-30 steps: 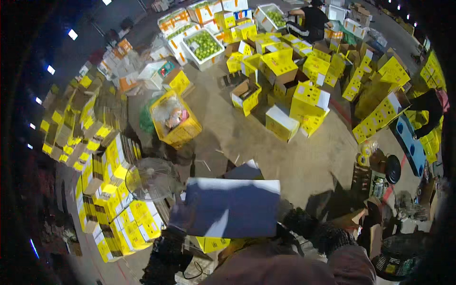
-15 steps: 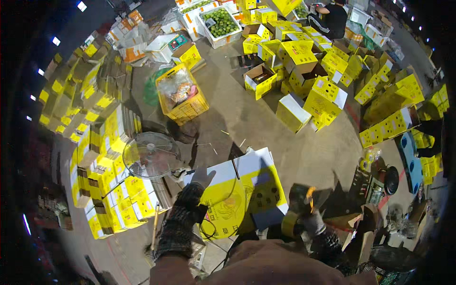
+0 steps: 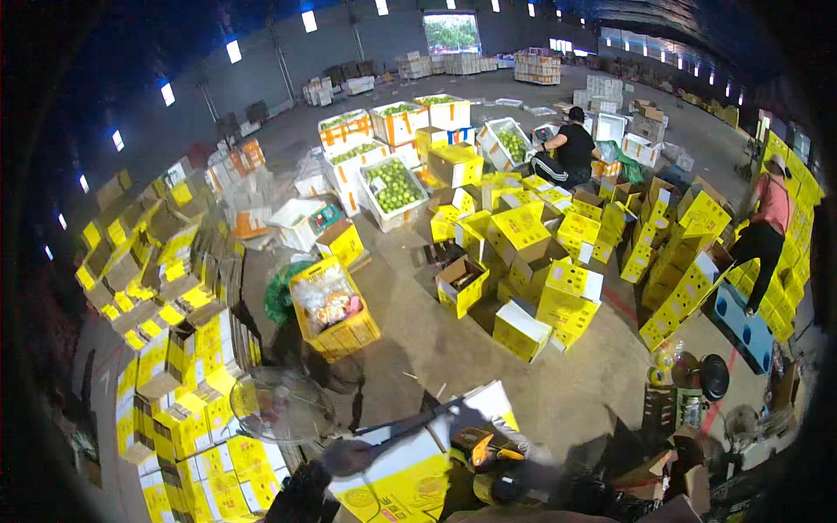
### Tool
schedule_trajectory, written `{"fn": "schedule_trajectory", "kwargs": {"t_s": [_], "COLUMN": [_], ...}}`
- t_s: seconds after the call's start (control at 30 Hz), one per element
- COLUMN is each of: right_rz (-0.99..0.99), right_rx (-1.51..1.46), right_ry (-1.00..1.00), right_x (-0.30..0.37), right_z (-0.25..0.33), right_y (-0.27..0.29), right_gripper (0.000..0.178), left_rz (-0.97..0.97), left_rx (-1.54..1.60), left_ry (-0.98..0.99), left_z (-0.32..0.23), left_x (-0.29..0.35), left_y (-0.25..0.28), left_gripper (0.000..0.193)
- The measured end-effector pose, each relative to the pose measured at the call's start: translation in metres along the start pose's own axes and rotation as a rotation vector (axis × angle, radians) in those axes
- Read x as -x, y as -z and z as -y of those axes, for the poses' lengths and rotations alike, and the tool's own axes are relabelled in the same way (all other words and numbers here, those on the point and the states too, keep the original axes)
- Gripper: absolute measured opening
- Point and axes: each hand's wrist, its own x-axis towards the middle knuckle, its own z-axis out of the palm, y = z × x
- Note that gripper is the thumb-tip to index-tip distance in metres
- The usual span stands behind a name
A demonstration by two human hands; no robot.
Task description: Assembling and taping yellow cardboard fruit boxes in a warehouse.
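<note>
A yellow and white carton (image 3: 397,478) lies right in front of me, its white flaps on the far side. My left hand (image 3: 350,457), in a dark glove and blurred, lies flat on the carton's left part. Over the right part of its flaps, my right hand (image 3: 534,475) grips a tape dispenser (image 3: 485,450), black with orange parts. That hand is smeared by motion, and the dispenser partly covers the carton. Just left of the carton stands a round fan (image 3: 281,404) with a wire guard.
Stacks of flattened cartons (image 3: 205,405) rise at left. Ahead sits a yellow crate (image 3: 342,336) with plastic bags; beyond it are white foam boxes of green fruit (image 3: 392,187). Open yellow cartons (image 3: 567,301) crowd the right. One person (image 3: 571,148) crouches behind, another (image 3: 769,209) stands far right.
My view has tilted up, bringing the hall's back wall into sight. The tape dispenser in my right hand has moved left, from beside the carton to over its flaps.
</note>
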Motion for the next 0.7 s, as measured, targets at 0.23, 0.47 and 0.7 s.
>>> {"fn": "schedule_trajectory", "kwargs": {"t_s": [0.23, 0.47, 0.7], "right_rz": [-0.150, 0.178, 0.453], "right_rx": [0.093, -0.249, 0.099], "right_ry": [0.260, -0.088, 0.235], "right_x": [-0.029, -0.021, -0.030], "right_z": [-0.028, -0.042, -0.016], "right_y": [0.021, 0.035, 0.077], "right_gripper": [0.059, 0.070, 0.038], "left_rz": [-0.021, 0.061, -0.132], "left_rx": [-0.709, 0.518, -0.327], "left_ry": [0.028, -0.032, 0.235], "left_z": [-0.124, -0.020, -0.051], "left_x": [0.078, 0.033, 0.038], "left_y": [-0.069, -0.023, -0.010], "left_gripper": [0.041, 0.074, 0.042]}}
